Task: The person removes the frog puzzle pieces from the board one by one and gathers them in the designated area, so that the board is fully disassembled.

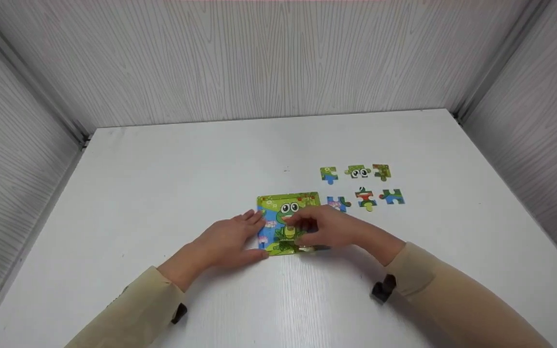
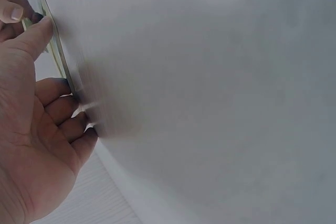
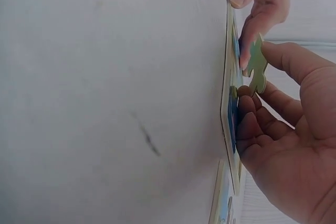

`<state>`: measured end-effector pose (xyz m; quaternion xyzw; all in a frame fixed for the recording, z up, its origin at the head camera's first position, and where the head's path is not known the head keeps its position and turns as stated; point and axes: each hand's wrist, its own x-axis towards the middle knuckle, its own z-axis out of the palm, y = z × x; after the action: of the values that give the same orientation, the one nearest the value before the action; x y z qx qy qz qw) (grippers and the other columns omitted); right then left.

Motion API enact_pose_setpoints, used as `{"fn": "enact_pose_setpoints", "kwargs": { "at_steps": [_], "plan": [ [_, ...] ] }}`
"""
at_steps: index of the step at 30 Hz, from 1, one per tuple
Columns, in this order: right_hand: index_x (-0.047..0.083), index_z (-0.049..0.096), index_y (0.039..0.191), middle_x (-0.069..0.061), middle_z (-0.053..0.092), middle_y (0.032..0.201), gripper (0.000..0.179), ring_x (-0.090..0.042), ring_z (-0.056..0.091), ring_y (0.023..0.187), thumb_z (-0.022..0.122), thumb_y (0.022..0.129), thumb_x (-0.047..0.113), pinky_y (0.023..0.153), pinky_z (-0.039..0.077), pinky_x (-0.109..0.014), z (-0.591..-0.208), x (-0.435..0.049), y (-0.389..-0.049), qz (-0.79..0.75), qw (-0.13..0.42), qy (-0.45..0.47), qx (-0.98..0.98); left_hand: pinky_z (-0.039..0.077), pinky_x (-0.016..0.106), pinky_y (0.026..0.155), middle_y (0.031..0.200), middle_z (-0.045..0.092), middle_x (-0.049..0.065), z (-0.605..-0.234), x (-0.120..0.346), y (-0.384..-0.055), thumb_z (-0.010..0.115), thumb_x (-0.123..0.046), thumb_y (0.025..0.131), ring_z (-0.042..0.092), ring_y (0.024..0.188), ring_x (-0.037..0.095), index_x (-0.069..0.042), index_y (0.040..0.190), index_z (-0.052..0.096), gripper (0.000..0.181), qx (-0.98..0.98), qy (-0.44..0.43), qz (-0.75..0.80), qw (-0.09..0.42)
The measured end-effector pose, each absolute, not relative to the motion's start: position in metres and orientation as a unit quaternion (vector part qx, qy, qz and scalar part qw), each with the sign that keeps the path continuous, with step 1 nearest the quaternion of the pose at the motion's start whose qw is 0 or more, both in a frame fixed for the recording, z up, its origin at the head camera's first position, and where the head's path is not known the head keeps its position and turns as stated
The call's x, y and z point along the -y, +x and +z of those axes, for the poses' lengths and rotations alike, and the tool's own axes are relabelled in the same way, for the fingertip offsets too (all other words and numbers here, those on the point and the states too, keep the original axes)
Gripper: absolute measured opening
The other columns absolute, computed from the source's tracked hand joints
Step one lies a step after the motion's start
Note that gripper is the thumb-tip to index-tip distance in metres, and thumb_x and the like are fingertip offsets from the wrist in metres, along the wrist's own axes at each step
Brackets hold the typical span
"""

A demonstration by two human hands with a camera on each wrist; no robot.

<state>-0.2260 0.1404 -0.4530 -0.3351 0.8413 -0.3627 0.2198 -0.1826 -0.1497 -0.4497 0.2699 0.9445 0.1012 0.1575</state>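
Note:
A frog picture puzzle board [image 1: 265,202] lies flat on the white table. My left hand [image 1: 227,241] rests at its left side, fingers stretched along the edge and thumb at the lower left corner. Over the lower right part of the board is my right hand [image 1: 330,228], which hides that area in the head view. In the right wrist view, its thumb and fingers pinch a greenish puzzle piece [image 3: 256,66], tilted up on edge just over the board. The other fingers of that hand are curled low at the board's surface.
Several loose puzzle pieces lie in two rows right of the board, among them one with frog eyes [image 1: 359,171] and one with a red mouth [image 1: 365,198]. The white table [image 1: 186,164] is bounded by wood-grain panels [image 1: 259,58] at the back and sides.

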Motion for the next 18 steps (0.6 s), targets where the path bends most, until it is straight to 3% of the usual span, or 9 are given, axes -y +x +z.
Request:
{"fn": "enact_pose_setpoints", "kwargs": {
  "at_steps": [12, 18],
  "plan": [
    [0.023, 0.074, 0.130, 0.013, 0.070, 0.118, 0.033, -0.016, 0.064, 0.103, 0.079, 0.098, 0.029, 0.086, 0.056, -0.036, -0.432, -0.148, -0.220, -0.350, 0.166, -0.359, -0.849, 0.032, 0.050, 0.124, 0.173, 0.029, 0.005, -0.449, 0.150, -0.184, 0.061, -0.061, 0.101, 0.024, 0.160, 0.026, -0.011, 0.166, 0.037, 0.085, -0.943, 0.273, 0.104, 0.159],
    [0.016, 0.073, 0.129, 0.010, 0.071, 0.118, 0.034, -0.015, 0.064, 0.106, 0.080, 0.096, 0.023, 0.083, 0.054, -0.038, -0.425, -0.163, -0.220, -0.351, 0.147, -0.363, -0.850, 0.032, 0.052, 0.124, 0.173, 0.029, 0.009, -0.449, 0.152, -0.184, 0.060, -0.057, 0.102, 0.024, 0.160, 0.030, -0.008, 0.165, 0.038, 0.083, -0.938, 0.285, 0.117, 0.160]
  ]
}}
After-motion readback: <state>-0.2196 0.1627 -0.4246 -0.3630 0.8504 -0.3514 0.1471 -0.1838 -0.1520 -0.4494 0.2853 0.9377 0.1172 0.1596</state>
